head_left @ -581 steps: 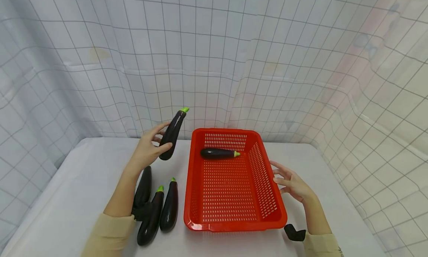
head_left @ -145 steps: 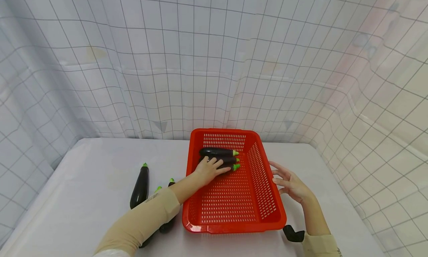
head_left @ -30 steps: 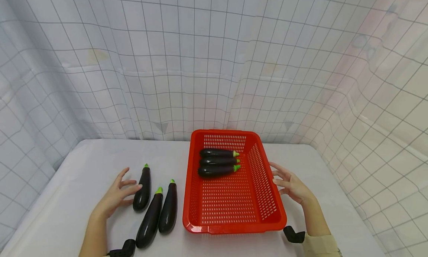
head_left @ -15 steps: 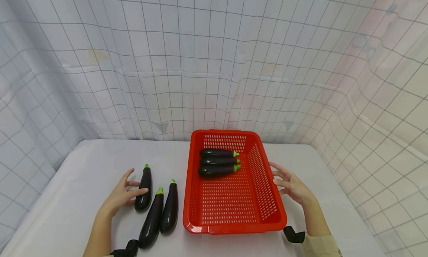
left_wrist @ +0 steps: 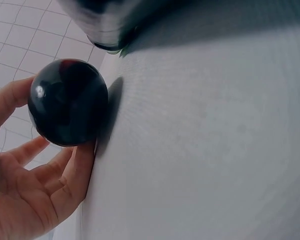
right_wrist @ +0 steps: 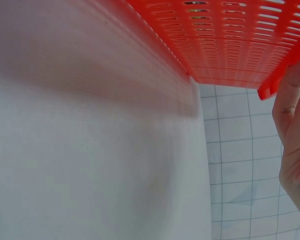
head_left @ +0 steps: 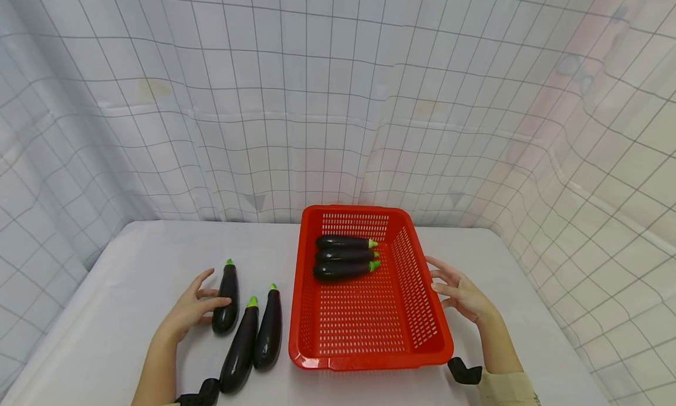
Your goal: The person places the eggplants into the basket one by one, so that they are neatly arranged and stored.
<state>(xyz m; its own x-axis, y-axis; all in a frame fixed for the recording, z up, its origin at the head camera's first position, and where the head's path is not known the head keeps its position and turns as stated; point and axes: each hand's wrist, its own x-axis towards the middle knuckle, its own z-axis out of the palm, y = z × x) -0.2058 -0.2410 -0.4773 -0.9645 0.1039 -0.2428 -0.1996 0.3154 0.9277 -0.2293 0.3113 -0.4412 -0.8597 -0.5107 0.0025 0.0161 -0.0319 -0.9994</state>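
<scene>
Left hand (head_left: 190, 309) pinches the leftmost eggplant (head_left: 229, 286), right hand (head_left: 460, 290) at the basket (head_left: 364, 321)

On the left half of the white desk (head_left: 132, 265), well in from its far left corner, the leftmost eggplant lies with its green stem towards the far edge. The left hand has hold of it: the thumb lies across the top and the other fingers, partly bent, sit along its left side, so the grip is only as wide as the eggplant. The left wrist view shows its round, glossy dark end between thumb and fingers, close to the desk top. A black strap (head_left: 200, 392) crosses that wrist.

Next to the right, nearer the near edge, come the middle loose eggplant (head_left: 240, 350) and the third loose eggplant (head_left: 269, 332), just beside each other, both stems pointing away.

Right of the desk's centre stands the red slotted basket, its far rim close to the far edge. Against its far left part lie the far eggplant (head_left: 342, 242), the second eggplant (head_left: 343, 255) and the near eggplant (head_left: 340, 270), side by side, stems to the right.

Outside the basket's right wall, the right hand is relaxed, fingers spread and loosely bent, grasping nothing; its fingertips rest against the rim. Below it are a black wrist piece (head_left: 465, 371) and a beige sleeve (head_left: 507, 388).
</scene>
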